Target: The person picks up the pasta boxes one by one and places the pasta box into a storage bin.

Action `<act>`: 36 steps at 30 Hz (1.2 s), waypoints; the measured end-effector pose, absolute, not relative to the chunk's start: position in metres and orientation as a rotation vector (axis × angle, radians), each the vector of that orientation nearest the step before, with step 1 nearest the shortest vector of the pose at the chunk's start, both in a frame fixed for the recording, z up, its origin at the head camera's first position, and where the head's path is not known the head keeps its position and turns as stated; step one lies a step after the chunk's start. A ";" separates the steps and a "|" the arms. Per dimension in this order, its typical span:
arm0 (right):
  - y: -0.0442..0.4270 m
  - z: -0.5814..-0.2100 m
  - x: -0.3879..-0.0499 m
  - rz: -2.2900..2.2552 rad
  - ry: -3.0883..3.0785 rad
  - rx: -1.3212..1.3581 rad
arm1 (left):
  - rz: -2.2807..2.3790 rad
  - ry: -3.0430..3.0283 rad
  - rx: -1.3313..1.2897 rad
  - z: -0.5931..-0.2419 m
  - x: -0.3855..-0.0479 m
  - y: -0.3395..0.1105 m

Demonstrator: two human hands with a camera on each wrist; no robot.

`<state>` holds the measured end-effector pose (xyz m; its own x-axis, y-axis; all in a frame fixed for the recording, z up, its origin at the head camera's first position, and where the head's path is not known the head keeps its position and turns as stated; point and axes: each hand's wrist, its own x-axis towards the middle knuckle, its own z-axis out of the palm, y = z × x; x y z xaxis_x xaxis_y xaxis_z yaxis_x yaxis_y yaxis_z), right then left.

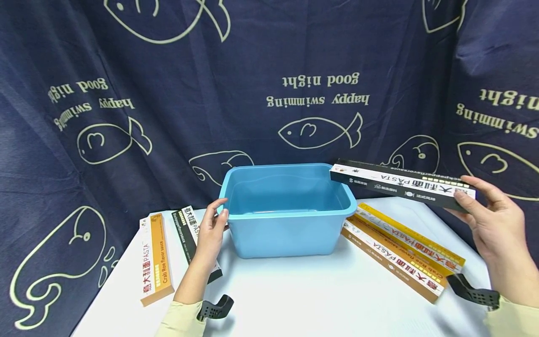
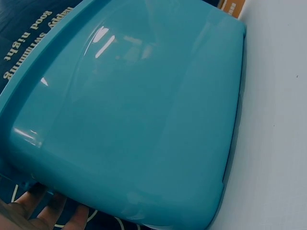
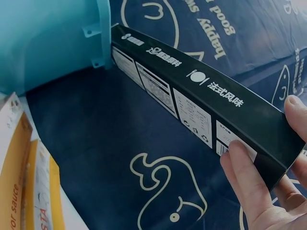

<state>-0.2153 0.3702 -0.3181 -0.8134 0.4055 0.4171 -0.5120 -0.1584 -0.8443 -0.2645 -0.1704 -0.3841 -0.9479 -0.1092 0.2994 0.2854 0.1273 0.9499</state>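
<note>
A long black and white pasta box (image 1: 400, 183) is gripped near its right end by my right hand (image 1: 494, 215), thumb on one side and fingers on the other. The box is raised off the table, its far end near the right rim of a blue plastic tub (image 1: 286, 234). In the right wrist view the dark side of the pasta box (image 3: 182, 91) faces up, two fingers against its printed panel. My left hand (image 1: 212, 229) holds the tub's left rim, thumb outside and fingers curled over the edge. The inside of the tub shows only bare blue walls.
Left of the tub lie an orange and white pasta box (image 1: 156, 260) and a black one (image 1: 185, 234), partly behind my left forearm. To the right, an orange box (image 1: 396, 257) and a yellow one (image 1: 412, 234) lie side by side. A navy fish-print cloth (image 1: 252, 93) hangs behind the white table (image 1: 294, 299).
</note>
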 end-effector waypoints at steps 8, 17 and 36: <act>0.362 -0.320 -0.219 2.043 -1.551 0.251 | -1.879 -2.121 -0.172 -0.383 -0.262 -0.169; 0.354 -0.322 -0.222 2.050 -1.585 0.299 | -1.890 -2.114 -0.167 -0.383 -0.263 -0.169; 0.333 -0.326 -0.230 2.053 -1.699 0.403 | -1.876 -2.118 -0.175 -0.384 -0.263 -0.170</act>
<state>-0.2297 0.3328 -0.3264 -0.8593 0.1497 0.4891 -0.5084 -0.1459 -0.8487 -0.2626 -0.1697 -0.3837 -0.9459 -0.1095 0.3054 0.2899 0.1369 0.9472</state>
